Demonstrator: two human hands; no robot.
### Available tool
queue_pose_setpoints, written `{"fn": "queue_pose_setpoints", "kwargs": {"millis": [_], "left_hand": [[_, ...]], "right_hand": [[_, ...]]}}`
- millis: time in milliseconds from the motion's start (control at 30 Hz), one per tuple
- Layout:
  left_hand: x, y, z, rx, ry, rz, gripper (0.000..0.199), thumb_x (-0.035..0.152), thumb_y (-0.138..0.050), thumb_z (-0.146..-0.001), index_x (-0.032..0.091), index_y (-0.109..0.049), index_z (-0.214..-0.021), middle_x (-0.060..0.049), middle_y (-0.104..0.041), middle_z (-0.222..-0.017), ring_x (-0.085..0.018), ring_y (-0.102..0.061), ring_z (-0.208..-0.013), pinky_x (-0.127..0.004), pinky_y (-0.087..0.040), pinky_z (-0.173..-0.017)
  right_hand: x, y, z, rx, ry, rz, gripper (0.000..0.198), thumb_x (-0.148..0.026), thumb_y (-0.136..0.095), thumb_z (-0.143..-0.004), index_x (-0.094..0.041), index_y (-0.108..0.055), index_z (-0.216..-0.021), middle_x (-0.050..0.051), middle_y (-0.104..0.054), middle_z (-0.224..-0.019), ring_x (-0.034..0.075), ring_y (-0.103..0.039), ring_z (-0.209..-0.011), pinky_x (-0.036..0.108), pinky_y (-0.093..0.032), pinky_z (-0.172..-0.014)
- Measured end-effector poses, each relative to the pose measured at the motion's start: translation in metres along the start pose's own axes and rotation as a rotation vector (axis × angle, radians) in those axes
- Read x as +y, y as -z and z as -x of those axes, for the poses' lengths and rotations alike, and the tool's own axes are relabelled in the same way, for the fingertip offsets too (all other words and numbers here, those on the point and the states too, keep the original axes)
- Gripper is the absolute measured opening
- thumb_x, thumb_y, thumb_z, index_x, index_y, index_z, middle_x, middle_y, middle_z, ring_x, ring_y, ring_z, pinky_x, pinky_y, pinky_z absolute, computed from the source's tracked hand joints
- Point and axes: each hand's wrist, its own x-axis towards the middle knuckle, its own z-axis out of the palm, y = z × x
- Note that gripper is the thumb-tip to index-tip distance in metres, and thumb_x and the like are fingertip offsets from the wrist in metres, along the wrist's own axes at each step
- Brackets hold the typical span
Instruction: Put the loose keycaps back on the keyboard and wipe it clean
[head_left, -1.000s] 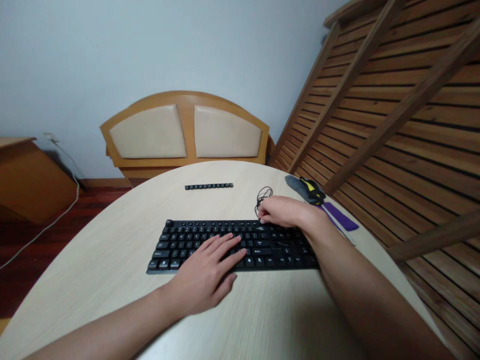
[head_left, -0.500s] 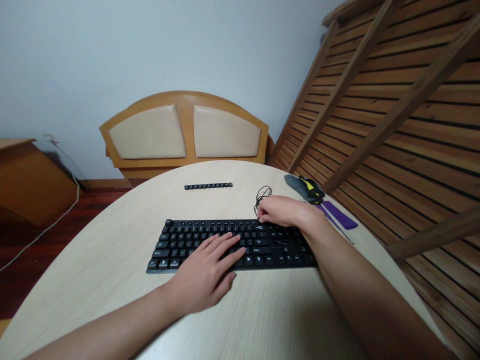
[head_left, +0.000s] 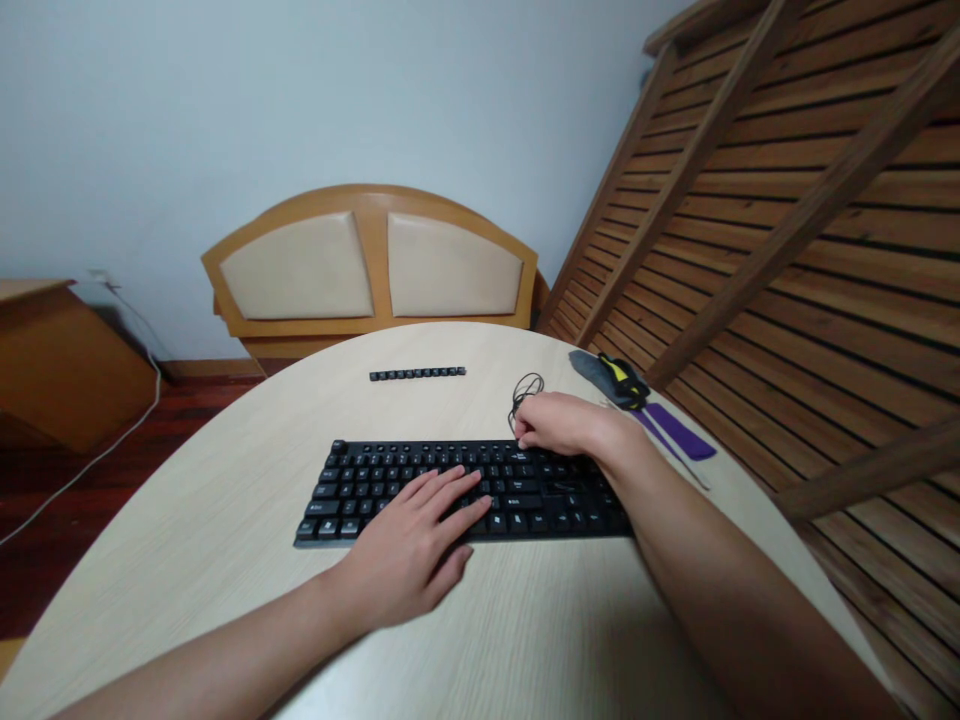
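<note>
A black keyboard (head_left: 352, 490) lies on the table, its long front side toward me. My left hand (head_left: 416, 540) rests flat across its middle keys, fingers stretched and spread, with the thumb over the front edge. At the keyboard's back edge, right of the middle, is my right hand (head_left: 551, 420), its fingers curled in and pressed together; what they pinch, if anything, is hidden. A coiled black cable (head_left: 529, 384) lies just behind those fingers. Several small black keycaps (head_left: 418, 374) stand in a row beyond the keyboard. Along the keyboard's top row, small sockets show without caps.
On the right of the round pale table (head_left: 225, 480) lie a yellow-and-black handled tool (head_left: 622, 380), a grey piece (head_left: 589, 368) and a purple strip (head_left: 679, 432). A wooden headboard (head_left: 373, 260) stands behind; a slatted wooden frame (head_left: 810, 250) leans at the right.
Both hands keep nearly the same places on the keyboard. The whole view has shifted very slightly; nothing on the table has visibly moved.
</note>
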Motion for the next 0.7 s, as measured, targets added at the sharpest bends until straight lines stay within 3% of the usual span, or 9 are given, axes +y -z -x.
{"fn": "queue_pose_setpoints", "kwargs": {"millis": [367,533,700], "left_hand": [[0.000,0.000,0.000,0.026,-0.002,0.037,0.052,0.023,-0.053,-0.093,0.023,-0.047,-0.145,-0.010,-0.043,-0.155,-0.030,-0.038,-0.144,-0.054,-0.035,-0.116],[-0.001,-0.002,0.000,0.055,-0.009,0.051,0.054,0.023,-0.053,-0.093,0.024,-0.047,-0.146,-0.009,-0.044,-0.155,-0.030,-0.038,-0.144,-0.054,-0.035,-0.116],[-0.001,-0.003,0.000,0.047,-0.009,0.041,0.053,0.023,-0.053,-0.093,0.023,-0.047,-0.145,-0.009,-0.043,-0.155,-0.030,-0.038,-0.144,-0.054,-0.035,-0.116]], "right_hand": [[0.004,0.005,0.002,-0.013,0.007,-0.093,0.013,-0.022,-0.068,-0.083,-0.019,-0.077,-0.091,0.004,-0.077,-0.086,0.018,-0.067,-0.077,0.024,-0.041,-0.064],[-0.007,0.009,0.001,0.140,-0.030,-0.079,0.014,-0.028,-0.063,-0.087,-0.020,-0.075,-0.089,0.006,-0.077,-0.088,0.020,-0.068,-0.081,0.025,-0.042,-0.066],[-0.018,0.005,-0.040,0.262,-0.156,-0.011,0.026,-0.030,-0.054,-0.092,-0.017,-0.072,-0.106,0.015,-0.075,-0.107,0.028,-0.068,-0.099,0.032,-0.046,-0.080]]}}
